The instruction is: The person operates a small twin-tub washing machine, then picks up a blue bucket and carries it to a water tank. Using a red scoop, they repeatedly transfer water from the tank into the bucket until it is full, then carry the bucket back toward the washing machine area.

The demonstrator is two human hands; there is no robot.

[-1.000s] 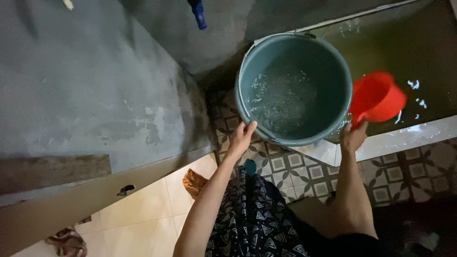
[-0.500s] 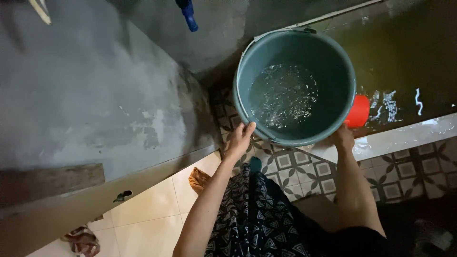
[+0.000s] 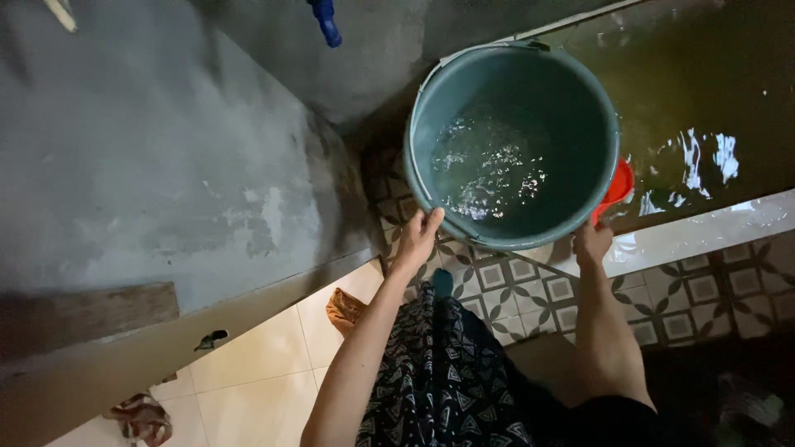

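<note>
A teal plastic bucket (image 3: 580,99) with rippling water in its bottom stands against the tiled rim of a water basin. My left hand (image 3: 418,238) grips the bucket's near left rim. My right hand (image 3: 593,243) is closed on the handle of a red plastic dipper (image 3: 619,186), which is mostly hidden behind the bucket's right side, low in the dark basin water (image 3: 704,108).
A white tiled ledge (image 3: 704,232) borders the basin. Patterned floor tiles (image 3: 530,290) lie below it, cream tiles (image 3: 257,372) at lower left. A grey cement wall (image 3: 149,165) fills the left, with a blue tap (image 3: 325,21) above. An orange cloth (image 3: 344,310) lies by my patterned skirt.
The red dipper went from raised beside the bucket down into the basin water, now mostly hidden behind the bucket. My left hand stayed on the rim.
</note>
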